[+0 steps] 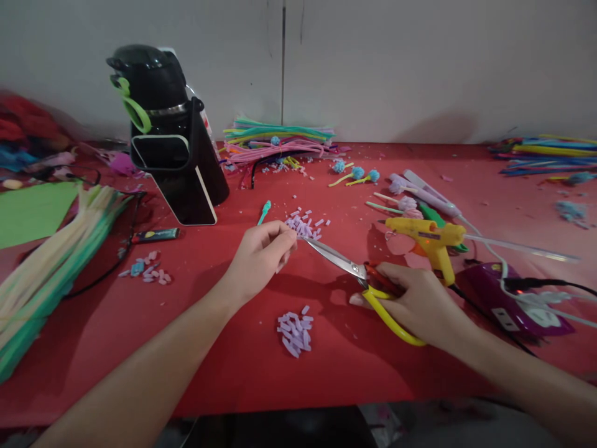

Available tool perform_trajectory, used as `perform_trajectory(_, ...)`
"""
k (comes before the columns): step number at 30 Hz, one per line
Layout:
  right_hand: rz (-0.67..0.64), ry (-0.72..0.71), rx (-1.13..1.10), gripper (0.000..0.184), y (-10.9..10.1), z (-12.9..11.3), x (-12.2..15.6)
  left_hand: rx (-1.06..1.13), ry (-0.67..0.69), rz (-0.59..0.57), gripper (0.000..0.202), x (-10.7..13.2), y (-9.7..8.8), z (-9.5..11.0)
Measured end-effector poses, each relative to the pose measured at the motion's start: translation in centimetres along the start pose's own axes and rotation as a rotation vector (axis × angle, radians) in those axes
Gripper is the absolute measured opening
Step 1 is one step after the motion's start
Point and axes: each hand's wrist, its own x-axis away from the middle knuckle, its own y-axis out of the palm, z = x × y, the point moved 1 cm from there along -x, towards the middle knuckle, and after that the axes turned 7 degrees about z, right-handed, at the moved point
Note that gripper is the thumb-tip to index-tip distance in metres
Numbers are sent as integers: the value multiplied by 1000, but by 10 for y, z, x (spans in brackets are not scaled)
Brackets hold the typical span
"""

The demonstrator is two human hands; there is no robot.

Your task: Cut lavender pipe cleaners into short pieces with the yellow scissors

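My right hand (417, 298) is wrapped round the yellow and red handles of a pair of scissors (347, 266), whose steel blades point left toward my left hand. My left hand (261, 255) pinches something small at the blade tips; I cannot make out what it is. A heap of short lilac cut pieces (305, 225) lies just behind my left hand, and a second lilac heap (295, 333) lies near the table's front edge between my arms.
A yellow glue gun (431, 239) stands right of the scissors, beside a purple power strip (508, 298) with cables. Pipe-cleaner bundles lie at the left (51, 261), back middle (275, 140) and far right (545, 152). A black dispenser (168, 134) stands at the back left on the red table (224, 367).
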Motion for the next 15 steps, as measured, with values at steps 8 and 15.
perform_trajectory(8,25,-51,-13,58,-1,-1,0,0,9,-8,26,1,-1,0)
perform_trajectory(15,32,-61,3,61,0,0,-2,2,9,-14,26,1,0,-1)
